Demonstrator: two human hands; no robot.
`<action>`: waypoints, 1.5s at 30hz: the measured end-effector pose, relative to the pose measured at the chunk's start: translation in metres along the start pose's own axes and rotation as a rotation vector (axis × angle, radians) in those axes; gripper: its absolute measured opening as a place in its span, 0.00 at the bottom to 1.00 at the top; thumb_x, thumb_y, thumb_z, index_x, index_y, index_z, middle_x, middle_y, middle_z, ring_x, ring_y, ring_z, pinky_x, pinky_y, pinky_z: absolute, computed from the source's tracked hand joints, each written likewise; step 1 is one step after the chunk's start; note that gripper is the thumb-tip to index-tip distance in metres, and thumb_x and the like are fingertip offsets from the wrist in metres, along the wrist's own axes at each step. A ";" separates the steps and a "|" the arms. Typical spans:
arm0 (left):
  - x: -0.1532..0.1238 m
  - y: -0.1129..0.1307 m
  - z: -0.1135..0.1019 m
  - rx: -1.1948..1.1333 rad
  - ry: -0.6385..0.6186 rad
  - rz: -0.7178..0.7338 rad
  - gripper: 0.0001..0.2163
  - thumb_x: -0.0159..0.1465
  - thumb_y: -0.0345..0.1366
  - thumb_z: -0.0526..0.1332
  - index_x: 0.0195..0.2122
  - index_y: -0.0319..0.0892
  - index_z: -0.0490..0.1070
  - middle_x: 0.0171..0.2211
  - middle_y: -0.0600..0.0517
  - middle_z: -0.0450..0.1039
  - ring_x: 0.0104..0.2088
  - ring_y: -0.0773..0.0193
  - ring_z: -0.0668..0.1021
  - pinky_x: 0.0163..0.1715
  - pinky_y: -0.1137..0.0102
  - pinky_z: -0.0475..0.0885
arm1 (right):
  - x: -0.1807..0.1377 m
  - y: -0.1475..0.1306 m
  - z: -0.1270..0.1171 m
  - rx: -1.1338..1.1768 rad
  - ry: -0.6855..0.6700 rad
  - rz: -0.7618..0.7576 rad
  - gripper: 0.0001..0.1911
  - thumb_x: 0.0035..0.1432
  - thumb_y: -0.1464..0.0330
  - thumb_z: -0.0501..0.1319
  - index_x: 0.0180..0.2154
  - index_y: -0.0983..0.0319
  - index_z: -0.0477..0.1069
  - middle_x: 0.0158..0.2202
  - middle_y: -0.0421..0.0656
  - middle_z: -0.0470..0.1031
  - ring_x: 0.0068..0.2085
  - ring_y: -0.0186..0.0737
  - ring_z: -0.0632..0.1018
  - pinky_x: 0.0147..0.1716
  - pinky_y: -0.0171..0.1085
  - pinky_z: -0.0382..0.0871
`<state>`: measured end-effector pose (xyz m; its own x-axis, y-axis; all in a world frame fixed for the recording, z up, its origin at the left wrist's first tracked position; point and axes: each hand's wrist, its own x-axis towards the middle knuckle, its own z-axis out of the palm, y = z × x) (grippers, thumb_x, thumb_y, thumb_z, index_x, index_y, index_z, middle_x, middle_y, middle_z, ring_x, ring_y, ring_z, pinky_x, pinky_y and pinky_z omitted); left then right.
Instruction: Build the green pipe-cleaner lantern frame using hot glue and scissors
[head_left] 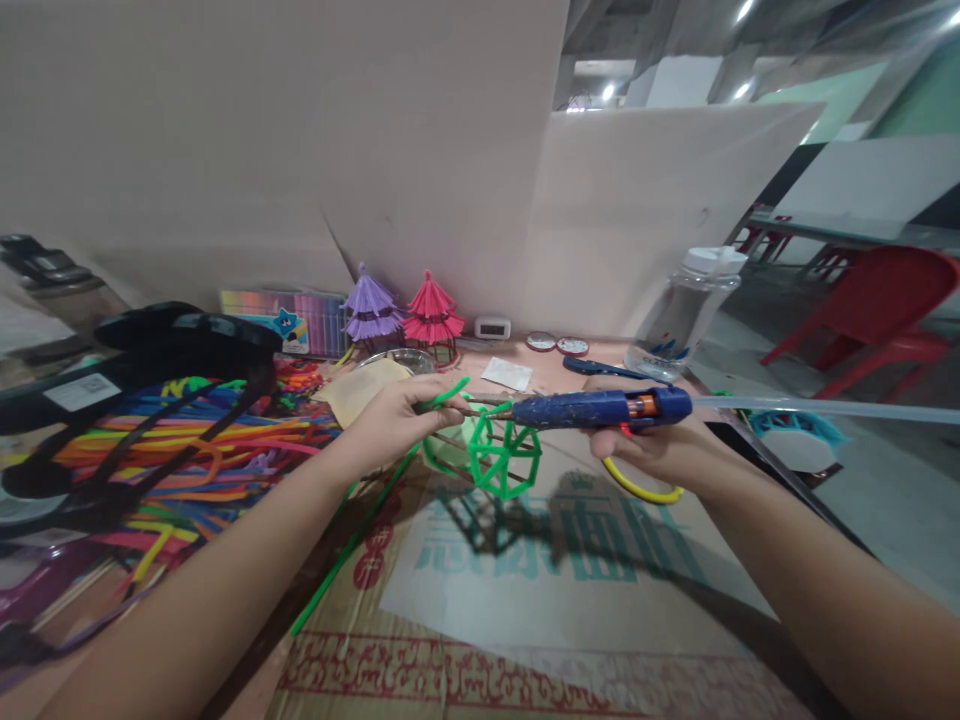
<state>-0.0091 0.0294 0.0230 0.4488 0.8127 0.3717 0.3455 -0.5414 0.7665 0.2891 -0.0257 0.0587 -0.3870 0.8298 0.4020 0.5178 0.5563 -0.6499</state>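
My right hand (652, 450) is wrapped round a blue hot glue gun (570, 408), with a clear glue stick (810, 407) trailing from its back. The nozzle points left and meets the top of a small green pipe-cleaner frame (506, 455) with spoked, many-sided ends and brown bars. My left hand (394, 420) pinches this frame at its upper left, and a short green end sticks up by the fingers. Whether the nozzle touches the frame, I cannot tell. Below the right hand curves a yellow loop (637, 488).
Printed cardboard (360, 670) covers the table's front. Loose coloured pipe cleaners (247, 440) and a black strapped object (187, 340) lie left. Purple (367, 305) and red (433, 310) pagoda-like models stand behind. A clear bottle (682, 315) stands back right.
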 end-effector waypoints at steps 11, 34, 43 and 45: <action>-0.001 0.000 -0.001 -0.013 0.007 0.018 0.07 0.61 0.38 0.65 0.34 0.43 0.81 0.36 0.49 0.81 0.45 0.56 0.80 0.52 0.63 0.71 | 0.000 -0.003 0.000 -0.024 0.016 -0.018 0.31 0.51 0.35 0.60 0.28 0.57 0.70 0.24 0.41 0.70 0.27 0.40 0.70 0.25 0.39 0.62; 0.002 0.007 -0.020 0.057 0.108 0.000 0.10 0.59 0.41 0.63 0.30 0.40 0.79 0.32 0.48 0.76 0.35 0.59 0.77 0.39 0.65 0.69 | 0.000 -0.013 -0.010 0.128 -0.117 -0.093 0.25 0.57 0.45 0.65 0.34 0.61 0.71 0.26 0.39 0.72 0.25 0.32 0.69 0.22 0.33 0.59; 0.001 0.010 -0.020 0.058 0.115 0.015 0.10 0.59 0.41 0.64 0.29 0.40 0.78 0.32 0.48 0.76 0.35 0.59 0.77 0.38 0.65 0.70 | 0.001 -0.007 -0.006 0.115 -0.072 -0.105 0.28 0.53 0.42 0.66 0.36 0.61 0.70 0.26 0.37 0.68 0.25 0.31 0.66 0.22 0.32 0.56; 0.001 0.010 -0.020 0.064 0.108 0.022 0.10 0.59 0.41 0.63 0.28 0.40 0.78 0.32 0.48 0.76 0.35 0.59 0.77 0.38 0.65 0.70 | 0.003 -0.007 -0.006 0.101 -0.070 -0.111 0.29 0.52 0.41 0.65 0.35 0.61 0.71 0.26 0.37 0.68 0.24 0.31 0.66 0.22 0.33 0.56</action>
<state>-0.0212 0.0289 0.0413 0.3670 0.8168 0.4452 0.3900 -0.5696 0.7235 0.2886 -0.0275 0.0682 -0.4915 0.7564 0.4317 0.3908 0.6345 -0.6668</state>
